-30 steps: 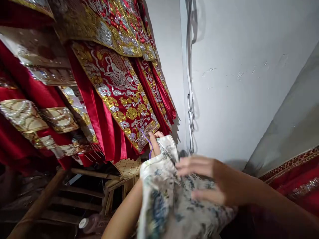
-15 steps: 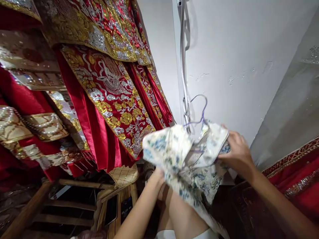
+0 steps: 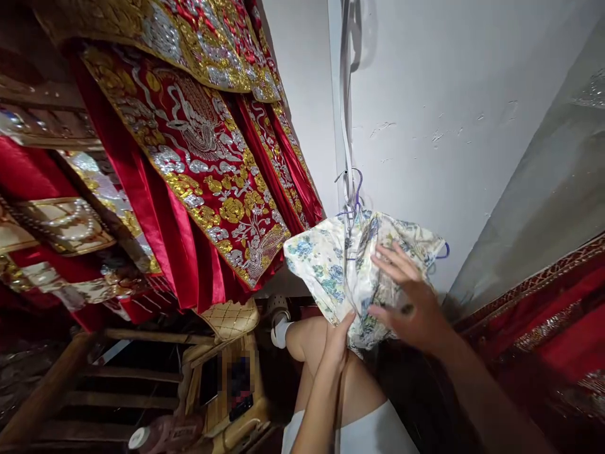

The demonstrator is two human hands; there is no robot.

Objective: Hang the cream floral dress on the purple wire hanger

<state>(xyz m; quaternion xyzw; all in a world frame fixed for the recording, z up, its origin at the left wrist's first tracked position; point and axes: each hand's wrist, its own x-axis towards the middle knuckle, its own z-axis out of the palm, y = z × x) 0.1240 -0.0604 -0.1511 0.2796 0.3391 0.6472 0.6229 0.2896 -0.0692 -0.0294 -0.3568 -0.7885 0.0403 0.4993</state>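
A white shirt with a blue and green floral print hangs spread on a purple wire hanger. The hanger's hook is up by a white strip on the wall, and one end of it pokes out of the right sleeve. My left hand pinches the shirt's lower front edge, its thumb in front and the fingers mostly hidden. Over the shirt's right half, my right hand is open with fingers spread, at the cloth; whether it presses on it I cannot tell.
Red embroidered garments hang on the left, with beaded trim farther left. A bamboo chair stands lower left, beside a bottle. Red cloth is at the right, below a grey panel.
The shirt has turned to hang more evenly, its hanger closer to the wall strip. My right hand has let go of the right shoulder and moved down over the front.
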